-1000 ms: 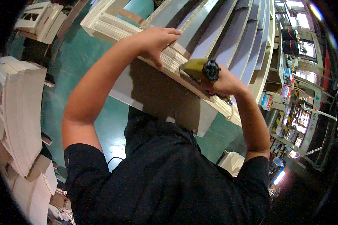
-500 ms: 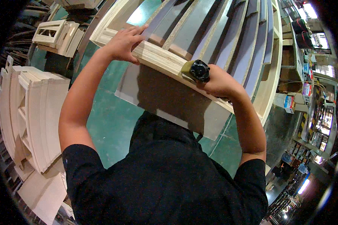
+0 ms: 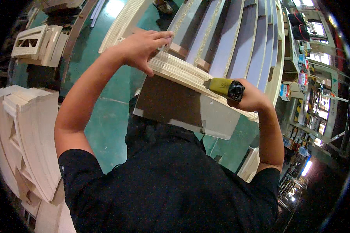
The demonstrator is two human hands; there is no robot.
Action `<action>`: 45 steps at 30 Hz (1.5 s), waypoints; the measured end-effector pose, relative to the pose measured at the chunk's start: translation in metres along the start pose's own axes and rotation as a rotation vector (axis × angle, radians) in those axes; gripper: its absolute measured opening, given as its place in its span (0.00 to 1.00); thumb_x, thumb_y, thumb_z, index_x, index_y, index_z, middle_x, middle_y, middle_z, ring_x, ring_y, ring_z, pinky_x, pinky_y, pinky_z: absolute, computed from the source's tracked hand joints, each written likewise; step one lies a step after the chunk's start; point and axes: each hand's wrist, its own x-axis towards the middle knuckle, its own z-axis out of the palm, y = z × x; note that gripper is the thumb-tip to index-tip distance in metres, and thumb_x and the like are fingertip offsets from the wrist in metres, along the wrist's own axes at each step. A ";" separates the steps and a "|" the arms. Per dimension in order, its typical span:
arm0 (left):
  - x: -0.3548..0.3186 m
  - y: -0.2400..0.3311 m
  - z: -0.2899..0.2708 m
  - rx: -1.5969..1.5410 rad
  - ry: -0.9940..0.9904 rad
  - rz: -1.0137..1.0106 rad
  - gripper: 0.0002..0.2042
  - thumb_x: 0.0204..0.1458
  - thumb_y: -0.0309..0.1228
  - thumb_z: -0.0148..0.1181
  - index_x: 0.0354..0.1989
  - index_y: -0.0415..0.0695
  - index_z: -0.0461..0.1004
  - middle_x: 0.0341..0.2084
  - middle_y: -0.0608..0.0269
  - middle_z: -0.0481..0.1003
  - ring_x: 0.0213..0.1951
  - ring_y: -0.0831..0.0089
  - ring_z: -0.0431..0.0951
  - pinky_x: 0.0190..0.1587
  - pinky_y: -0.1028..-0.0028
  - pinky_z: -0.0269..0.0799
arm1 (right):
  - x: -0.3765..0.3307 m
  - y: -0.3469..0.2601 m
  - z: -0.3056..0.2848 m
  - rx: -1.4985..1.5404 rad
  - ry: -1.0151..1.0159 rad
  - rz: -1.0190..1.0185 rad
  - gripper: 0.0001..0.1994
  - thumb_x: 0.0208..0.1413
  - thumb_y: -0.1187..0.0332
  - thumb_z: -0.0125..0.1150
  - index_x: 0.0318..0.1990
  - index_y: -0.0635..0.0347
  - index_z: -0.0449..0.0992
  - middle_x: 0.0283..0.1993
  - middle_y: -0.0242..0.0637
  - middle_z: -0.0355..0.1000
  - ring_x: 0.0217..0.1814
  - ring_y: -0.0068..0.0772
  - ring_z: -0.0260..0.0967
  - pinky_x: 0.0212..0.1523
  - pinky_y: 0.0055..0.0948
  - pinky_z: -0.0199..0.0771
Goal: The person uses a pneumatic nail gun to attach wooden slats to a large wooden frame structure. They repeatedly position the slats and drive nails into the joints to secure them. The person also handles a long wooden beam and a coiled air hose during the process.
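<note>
A large pale plywood frame (image 3: 182, 72) lies in front of me, with long grey-lilac slats (image 3: 235, 44) running away across it. My left hand (image 3: 142, 48) straddles its near rail close to the left corner, thumb on the near side and fingers stretched over the top. My right hand (image 3: 252, 95) is closed around a yellow-green nail gun (image 3: 221, 85) with a black end cap. The gun lies tilted over the rail, its nose toward the wood; whether it touches is unclear. My palm and fingers hide its handle.
Below the near rail sits a grey flat panel (image 3: 219, 116). Curved plywood frames (image 3: 37, 136) are stacked at left, with smaller wooden frames (image 3: 39, 44) behind them. A shoe (image 3: 163, 6) shows beyond the frame. Boxes (image 3: 286, 91) and shelving line the right side.
The nail gun in my right hand has moved right along the rail and turned, showing more of its yellow-green body. My left hand has also shifted right. The view has swung, revealing a shoe.
</note>
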 end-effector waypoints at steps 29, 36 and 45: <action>-0.004 -0.010 0.004 -0.118 0.064 -0.044 0.49 0.25 0.46 0.81 0.60 0.41 0.66 0.69 0.66 0.59 0.49 0.51 0.79 0.47 0.56 0.78 | 0.124 -0.085 0.002 0.012 -0.003 -0.085 0.20 0.46 0.75 0.65 0.50 0.68 0.76 0.43 0.44 0.79 0.40 0.30 0.72 0.48 0.31 0.75; -0.004 -0.007 0.004 -0.107 0.055 -0.064 0.49 0.24 0.45 0.82 0.61 0.41 0.66 0.70 0.67 0.59 0.49 0.51 0.79 0.47 0.56 0.78 | 0.124 -0.082 0.000 -0.077 -0.016 -0.084 0.20 0.46 0.74 0.65 0.50 0.68 0.75 0.42 0.44 0.79 0.39 0.32 0.74 0.47 0.31 0.75; -0.003 -0.009 0.004 -0.138 0.012 -0.066 0.50 0.23 0.44 0.81 0.62 0.42 0.64 0.70 0.65 0.58 0.54 0.52 0.76 0.49 0.57 0.77 | 0.115 -0.071 0.004 -0.086 -0.028 -0.049 0.21 0.47 0.72 0.66 0.51 0.66 0.75 0.41 0.44 0.79 0.40 0.32 0.72 0.49 0.32 0.74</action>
